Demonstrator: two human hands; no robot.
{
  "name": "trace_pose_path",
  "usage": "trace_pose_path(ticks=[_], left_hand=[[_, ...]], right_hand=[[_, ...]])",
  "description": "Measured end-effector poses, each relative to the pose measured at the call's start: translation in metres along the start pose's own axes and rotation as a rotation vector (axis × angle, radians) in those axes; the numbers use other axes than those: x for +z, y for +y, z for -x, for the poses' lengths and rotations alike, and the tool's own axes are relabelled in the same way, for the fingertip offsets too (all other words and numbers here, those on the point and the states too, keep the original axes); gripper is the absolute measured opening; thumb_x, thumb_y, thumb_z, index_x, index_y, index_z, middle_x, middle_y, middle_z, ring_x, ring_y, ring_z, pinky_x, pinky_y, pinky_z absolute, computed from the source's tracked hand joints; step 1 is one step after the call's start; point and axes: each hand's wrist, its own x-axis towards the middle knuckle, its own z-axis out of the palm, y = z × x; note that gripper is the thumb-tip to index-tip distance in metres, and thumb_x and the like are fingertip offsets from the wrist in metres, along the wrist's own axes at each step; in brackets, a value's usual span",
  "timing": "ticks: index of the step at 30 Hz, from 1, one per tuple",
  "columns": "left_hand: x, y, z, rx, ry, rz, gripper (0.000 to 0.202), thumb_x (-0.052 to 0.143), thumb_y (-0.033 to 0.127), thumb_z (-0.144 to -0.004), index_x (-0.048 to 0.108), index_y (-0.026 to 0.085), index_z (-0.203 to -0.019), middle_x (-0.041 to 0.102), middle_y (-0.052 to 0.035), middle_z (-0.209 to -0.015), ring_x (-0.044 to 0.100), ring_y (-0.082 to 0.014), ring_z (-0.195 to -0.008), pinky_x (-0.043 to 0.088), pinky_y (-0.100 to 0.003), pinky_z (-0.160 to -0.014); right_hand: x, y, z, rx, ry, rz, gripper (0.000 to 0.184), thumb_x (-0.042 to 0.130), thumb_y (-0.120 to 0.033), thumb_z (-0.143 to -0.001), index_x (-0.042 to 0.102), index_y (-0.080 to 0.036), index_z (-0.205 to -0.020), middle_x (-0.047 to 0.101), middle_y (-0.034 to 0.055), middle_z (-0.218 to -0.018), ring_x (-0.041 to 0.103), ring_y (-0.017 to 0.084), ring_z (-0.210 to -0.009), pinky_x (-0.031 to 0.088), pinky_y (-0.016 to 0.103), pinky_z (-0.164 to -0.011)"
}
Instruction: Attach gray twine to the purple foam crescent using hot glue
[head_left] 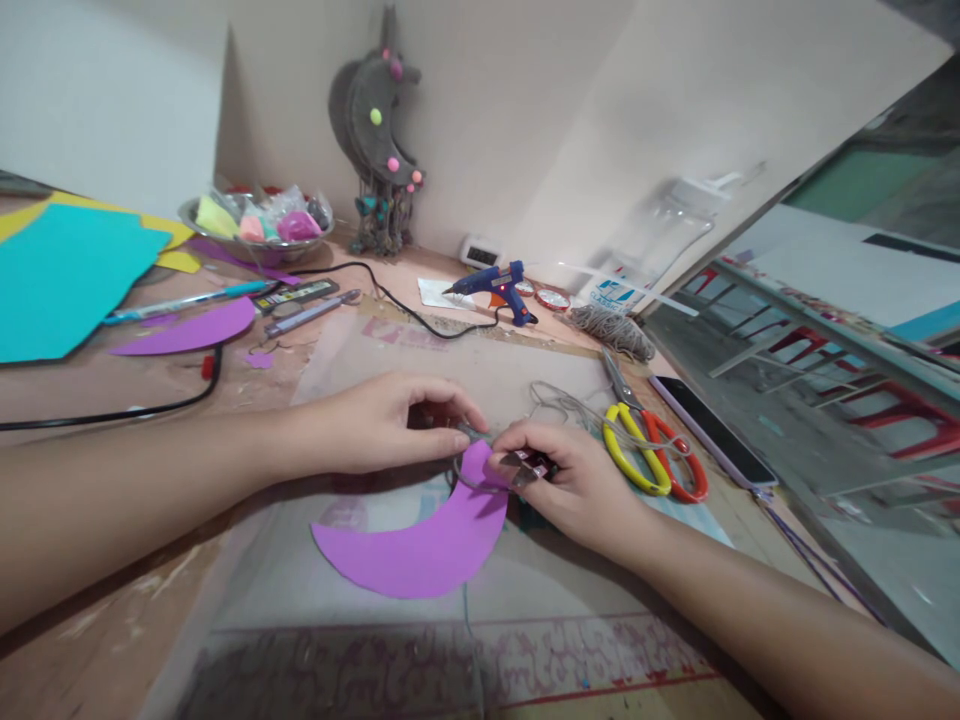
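Observation:
A purple foam crescent (424,545) lies on a clear plastic sheet (352,590) in front of me. My left hand (382,425) is closed, pinching a thin grey string (471,433) at the crescent's upper tip. My right hand (574,480) is closed on a small dark metal tool (525,465), pressed against the same tip. The string loops off toward the scissors.
Yellow and red scissors (651,450) and a black phone (712,430) lie to the right. Behind are a blue glue gun (496,288), twine (613,330), a bowl of pom-poms (259,225), a grey moon decoration (379,130), teal paper (64,275), another purple crescent (191,330) and a black cable (120,412).

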Motion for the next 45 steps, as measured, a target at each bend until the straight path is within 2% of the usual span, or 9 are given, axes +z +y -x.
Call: trace_pose_path(ticks=[3,12,15,21,28,36,42,45], left_hand=[[0.0005,-0.0006,0.0,-0.006,0.0,0.01,0.018,0.054,0.022,-0.082,0.064,0.019,-0.097,0.067,0.0007,-0.087,0.06,-0.012,-0.079,0.046,-0.022,-0.072],[0.0024,-0.0017,-0.0009,-0.087,0.047,0.035,0.016,0.059,0.028,-0.08,0.061,0.016,-0.09,0.064,0.001,-0.078,0.058,-0.0118,-0.071,0.045,-0.021,-0.064],[0.0016,-0.0012,-0.0014,-0.102,0.022,0.027,0.019,0.059,0.031,-0.08,0.063,0.017,-0.093,0.066,0.0008,-0.081,0.06,-0.0126,-0.074,0.045,-0.022,-0.066],[-0.0007,0.0001,-0.0007,-0.089,-0.05,-0.059,0.023,0.054,0.037,-0.083,0.066,0.017,-0.084,0.068,0.0009,-0.079,0.06,-0.0137,-0.075,0.044,-0.023,-0.069],[-0.0017,-0.0006,-0.0003,-0.058,-0.074,0.001,0.018,0.052,0.028,-0.085,0.064,0.016,-0.091,0.068,0.0001,-0.087,0.06,-0.0134,-0.081,0.045,-0.022,-0.074],[-0.002,0.0001,-0.0004,-0.068,-0.057,0.003,0.017,0.054,0.024,-0.083,0.065,0.017,-0.094,0.069,0.0007,-0.089,0.061,-0.0132,-0.083,0.044,-0.021,-0.075],[-0.0033,0.0026,-0.0005,-0.124,-0.04,0.011,0.02,0.05,0.028,-0.085,0.065,0.016,-0.089,0.066,0.0009,-0.081,0.058,-0.0125,-0.076,0.042,-0.02,-0.067],[-0.0035,0.0021,-0.0004,-0.102,-0.03,0.011,0.022,0.049,0.032,-0.086,0.064,0.015,-0.085,0.063,0.0013,-0.076,0.055,-0.0113,-0.071,0.04,-0.019,-0.064]], right_hand=[[-0.0002,-0.0009,-0.0001,-0.01,-0.002,0.013,0.008,0.058,-0.011,-0.077,0.062,-0.017,-0.08,0.059,-0.0027,-0.066,0.049,0.007,-0.057,0.037,0.016,-0.052],[0.0003,0.0,0.001,-0.011,-0.008,-0.014,0.009,0.057,-0.011,-0.078,0.062,-0.018,-0.081,0.059,-0.0036,-0.066,0.05,0.006,-0.057,0.038,0.015,-0.053],[0.0001,-0.0002,0.0016,-0.02,-0.004,-0.012,0.008,0.057,-0.012,-0.079,0.062,-0.018,-0.081,0.059,-0.0037,-0.067,0.05,0.006,-0.058,0.038,0.015,-0.053],[0.0002,0.0006,0.0021,-0.036,0.012,-0.004,0.011,0.058,-0.009,-0.077,0.062,-0.018,-0.081,0.058,-0.0044,-0.066,0.05,0.006,-0.058,0.037,0.014,-0.053],[-0.0003,0.0016,0.0005,0.04,0.028,-0.04,0.01,0.057,-0.008,-0.075,0.059,-0.017,-0.077,0.058,-0.004,-0.066,0.05,0.006,-0.057,0.038,0.015,-0.053],[-0.001,-0.0007,-0.0003,0.059,0.04,-0.035,0.005,0.057,-0.013,-0.077,0.059,-0.017,-0.076,0.057,-0.0034,-0.064,0.049,0.007,-0.056,0.037,0.016,-0.051],[-0.0006,-0.0026,-0.0034,0.086,0.03,-0.081,0.006,0.055,-0.015,-0.08,0.059,-0.017,-0.076,0.058,-0.0032,-0.065,0.05,0.007,-0.057,0.038,0.016,-0.051],[0.0,-0.0022,-0.0036,0.1,0.011,-0.078,0.006,0.055,-0.013,-0.078,0.058,-0.017,-0.075,0.057,-0.0036,-0.065,0.049,0.007,-0.057,0.038,0.016,-0.052]])
